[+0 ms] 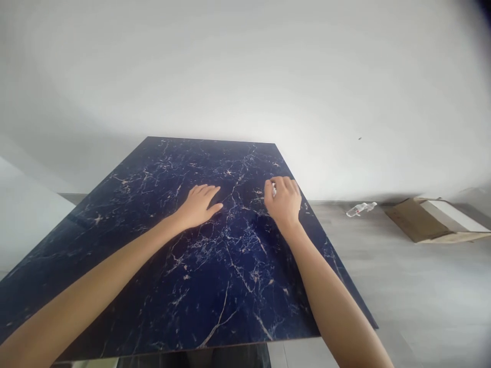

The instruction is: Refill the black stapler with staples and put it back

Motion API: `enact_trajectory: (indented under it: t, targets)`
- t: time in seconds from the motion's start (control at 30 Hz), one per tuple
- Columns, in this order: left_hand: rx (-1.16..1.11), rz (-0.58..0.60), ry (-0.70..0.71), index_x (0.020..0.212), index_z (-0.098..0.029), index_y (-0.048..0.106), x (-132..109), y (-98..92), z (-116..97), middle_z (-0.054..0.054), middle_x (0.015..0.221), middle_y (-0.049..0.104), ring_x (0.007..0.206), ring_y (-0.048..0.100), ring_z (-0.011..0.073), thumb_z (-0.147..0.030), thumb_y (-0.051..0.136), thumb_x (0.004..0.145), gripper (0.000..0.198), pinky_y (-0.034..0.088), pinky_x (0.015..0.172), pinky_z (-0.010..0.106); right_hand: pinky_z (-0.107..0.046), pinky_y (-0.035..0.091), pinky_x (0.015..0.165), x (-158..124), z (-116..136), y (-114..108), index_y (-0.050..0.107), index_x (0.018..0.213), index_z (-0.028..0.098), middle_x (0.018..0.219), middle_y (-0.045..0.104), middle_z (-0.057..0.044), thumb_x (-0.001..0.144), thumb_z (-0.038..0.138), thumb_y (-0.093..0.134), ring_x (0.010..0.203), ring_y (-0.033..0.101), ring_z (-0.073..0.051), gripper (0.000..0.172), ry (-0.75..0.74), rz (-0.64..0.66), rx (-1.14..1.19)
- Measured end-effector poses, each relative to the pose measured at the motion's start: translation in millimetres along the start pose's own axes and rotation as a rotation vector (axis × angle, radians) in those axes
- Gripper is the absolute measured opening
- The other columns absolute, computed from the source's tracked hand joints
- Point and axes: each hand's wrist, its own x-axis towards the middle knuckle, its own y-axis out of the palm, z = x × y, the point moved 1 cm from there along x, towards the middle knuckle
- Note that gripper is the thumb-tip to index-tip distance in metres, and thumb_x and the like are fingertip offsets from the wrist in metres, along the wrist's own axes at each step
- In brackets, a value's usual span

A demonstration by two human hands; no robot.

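My left hand (201, 206) lies over the dark blue, white-veined tabletop (230, 276), fingers stretched out and thumb apart, holding nothing. Toward the table's right edge, my right hand (284, 202) is curled closed, knuckles up, at the surface. A small whitish patch shows in the gap between its thumb and fingers. I cannot make out whether that is a held thing or the table's veining, as the fingers hide the rest.
Behind the table rises a pale wall (230, 66). On the grey floor (383, 276) to the right lie a clear plastic bottle (358, 209) and an open cardboard box (422, 222). Something dark (230, 357) shows below the table's near edge.
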Motion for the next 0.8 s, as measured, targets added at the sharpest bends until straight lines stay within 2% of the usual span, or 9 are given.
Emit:
enact_trajectory:
  t: [0.03,0.1,0.13,0.2,0.27,0.33,0.43,0.6,0.8]
  targets:
    - [0.011,-0.051,0.031,0.140,-0.020,0.063,-15.0,-4.7,4.6,0.014,0.151,0.060,0.146,0.047,0.0380,-0.058,0.044,0.106,0.054,0.031,0.122,0.063,-0.038,0.043,0.084,-4.1,13.3,0.9,0.071,0.092,0.018,0.086,0.069,-0.010,0.108,0.032,0.045,0.086,0.059,-0.026,0.034,-0.090,0.034,0.033]
    - [0.025,-0.132,0.082,0.094,-0.020,0.075,-44.5,-12.1,7.8,0.008,0.101,0.077,0.108,0.068,0.0289,-0.048,0.044,0.108,0.044,0.043,0.111,0.056,-0.036,0.044,0.079,-13.4,38.6,0.5,0.070,0.086,0.020,0.079,0.068,-0.007,0.107,0.027,0.046,0.081,0.059,-0.023,0.032,-0.230,0.122,0.108]
    - [0.026,-0.156,0.104,0.074,-0.020,0.069,-58.0,-14.9,7.0,0.005,0.076,0.071,0.085,0.067,0.0233,-0.044,0.043,0.109,0.049,0.047,0.103,0.052,-0.035,0.045,0.077,-18.2,49.8,-0.8,0.070,0.088,0.020,0.080,0.069,-0.007,0.107,0.026,0.047,0.081,0.060,-0.023,0.031,-0.277,0.168,0.146]
    - [0.003,-0.131,0.181,0.059,-0.020,0.058,-79.8,-18.4,2.5,0.001,0.057,0.058,0.063,0.057,0.0173,-0.039,0.044,0.109,0.055,0.051,0.090,0.045,-0.035,0.048,0.076,-28.0,68.2,-4.8,0.072,0.100,0.019,0.086,0.072,-0.007,0.107,0.027,0.048,0.083,0.063,-0.023,0.026,-0.352,0.267,0.224]
    - [-0.028,-0.069,0.238,0.072,-0.020,0.067,-93.1,-19.3,-2.4,0.003,0.071,0.069,0.074,0.064,0.0196,-0.039,0.048,0.108,0.045,0.052,0.088,0.043,-0.036,0.052,0.081,-37.8,81.9,-8.8,0.071,0.118,0.018,0.101,0.076,-0.009,0.107,0.029,0.048,0.092,0.066,-0.024,0.026,-0.423,0.370,0.314]
    - [-0.042,-0.035,0.253,0.109,-0.022,0.075,-98.3,-18.2,-5.3,0.008,0.113,0.077,0.109,0.068,0.0260,-0.043,0.052,0.107,0.031,0.051,0.100,0.046,-0.039,0.054,0.092,-47.9,93.0,-10.6,0.065,0.131,0.017,0.117,0.076,-0.011,0.106,0.031,0.051,0.104,0.067,-0.026,0.032,-0.503,0.467,0.428]
    - [-0.035,-0.043,0.224,0.140,-0.024,0.065,-97.4,-14.3,-4.1,0.009,0.151,0.061,0.140,0.055,0.0319,-0.046,0.055,0.105,0.042,0.039,0.120,0.056,-0.044,0.053,0.106,-62.5,106.7,-7.3,0.059,0.140,0.014,0.132,0.071,-0.014,0.102,0.035,0.058,0.119,0.066,-0.029,0.044,-0.572,0.586,0.571]
    - [-0.015,0.007,0.146,0.144,-0.024,0.063,-95.5,-7.6,3.5,0.009,0.159,0.054,0.147,0.049,0.0356,-0.051,0.053,0.105,0.048,0.035,0.124,0.063,-0.050,0.044,0.120,-75.1,117.3,3.6,0.054,0.146,0.008,0.149,0.060,-0.022,0.096,0.038,0.065,0.140,0.055,-0.033,0.060,-0.535,0.687,0.604]
    - [-0.051,0.026,0.137,0.152,-0.026,0.056,-97.6,-4.4,5.5,0.008,0.163,0.049,0.151,0.044,0.0365,-0.055,0.051,0.105,0.056,0.040,0.123,0.061,-0.053,0.037,0.126,-76.7,113.1,8.6,0.046,0.155,0.008,0.159,0.052,-0.021,0.097,0.039,0.064,0.148,0.047,-0.034,0.068,-0.513,0.693,0.595]
